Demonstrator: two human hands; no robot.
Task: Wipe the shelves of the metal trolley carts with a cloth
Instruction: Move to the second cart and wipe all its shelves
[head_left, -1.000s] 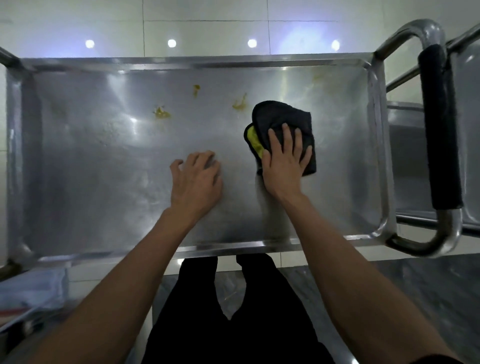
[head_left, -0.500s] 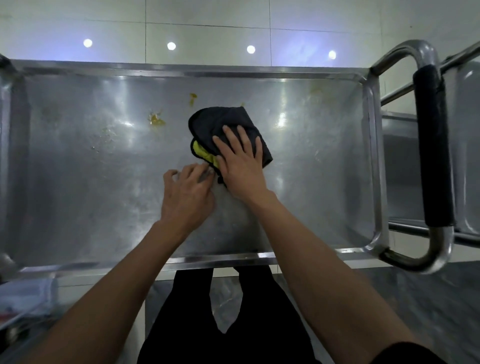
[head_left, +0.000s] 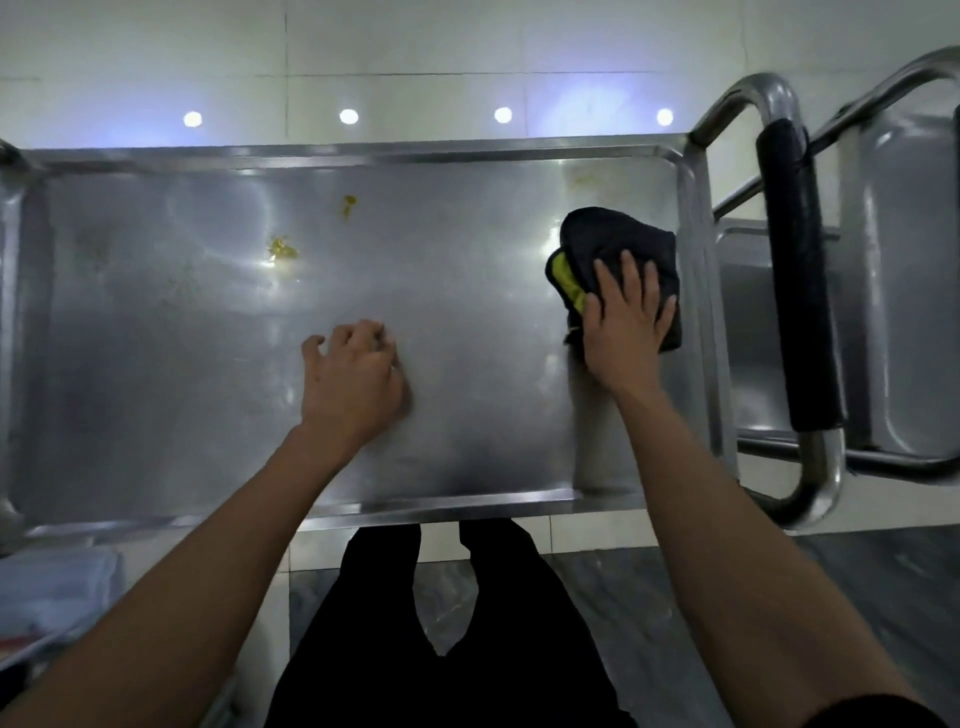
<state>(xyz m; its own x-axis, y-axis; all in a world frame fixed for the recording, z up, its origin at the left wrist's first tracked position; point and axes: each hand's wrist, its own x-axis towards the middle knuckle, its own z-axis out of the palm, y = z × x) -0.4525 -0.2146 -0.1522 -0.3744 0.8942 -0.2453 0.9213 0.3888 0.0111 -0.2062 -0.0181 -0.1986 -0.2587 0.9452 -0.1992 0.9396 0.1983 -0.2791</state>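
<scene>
The top shelf of a steel trolley (head_left: 156, 364) fills the view. My right hand (head_left: 626, 325) lies flat with fingers spread on a folded black cloth (head_left: 613, 234) that has a yellow-green inner layer, pressed against the shelf beside its right rim. My left hand (head_left: 353, 379) rests on the bare metal near the shelf's middle, fingers curled, holding nothing. Two yellow food smears (head_left: 282, 249) (head_left: 348, 202) sit on the far left-centre of the shelf. A faint yellowish stain (head_left: 587, 179) marks the far right corner.
The trolley's push handle with a black foam grip (head_left: 800, 280) stands at the right. A second steel trolley (head_left: 904, 312) is beyond it. White wall tiles lie behind. My dark-trousered legs (head_left: 441, 623) stand at the near rim. A pale object (head_left: 47, 597) sits low left.
My right hand has swept the cloth from the shelf's middle to its right rim. A yellow smear seen near the centre a second ago is gone. The left hand stays put.
</scene>
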